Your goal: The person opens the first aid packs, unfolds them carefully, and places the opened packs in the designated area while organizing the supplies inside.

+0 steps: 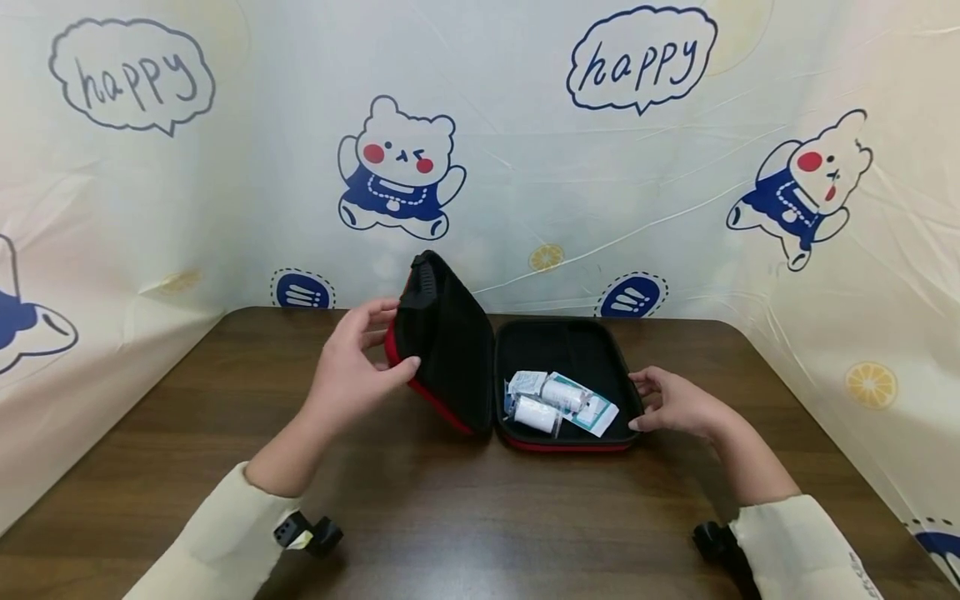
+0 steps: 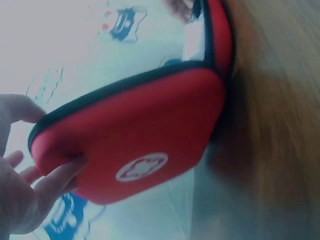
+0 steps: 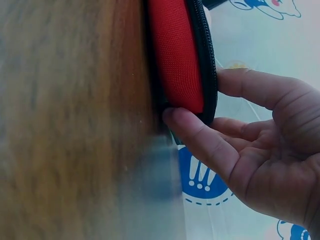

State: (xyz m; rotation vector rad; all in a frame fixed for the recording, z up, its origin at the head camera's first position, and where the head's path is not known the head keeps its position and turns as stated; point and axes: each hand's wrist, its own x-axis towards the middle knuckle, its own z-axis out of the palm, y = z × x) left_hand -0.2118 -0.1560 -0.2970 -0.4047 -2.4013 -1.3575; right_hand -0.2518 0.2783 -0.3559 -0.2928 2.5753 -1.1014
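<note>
Head view: a zip-edged case [image 1: 570, 346], red fabric outside and black inside, stands open on a brown wood-grain table [image 1: 450, 525], between the fingers of a person's two hands. The left hand [image 1: 348, 362] grips the outer edge of the raised, tilted lid [image 1: 453, 350], thumb and fingers parted just enough to take its thickness. The right hand [image 1: 675, 404] has its fingers and thumb bent at the outer side of the base [image 1: 603, 350], which lies flat. Inside the base, to the left of the right fingers, sit two white rolls [image 1: 536, 415] in clear wrapping and a teal-and-white packet [image 1: 596, 417]. Beyond both hands' fingers hangs a pale backdrop [image 1: 517, 167] printed with cartoon bears. Left wrist view: the fingers hold the lid's corner, some touching the red shell; past their tips is a white oval emblem [image 2: 142, 167]. Right wrist view: the thumb tip presses low on the base's red wall, while the forefinger touches the black zip [image 3: 212, 55] along the rim, the corner pinched between them.
</note>
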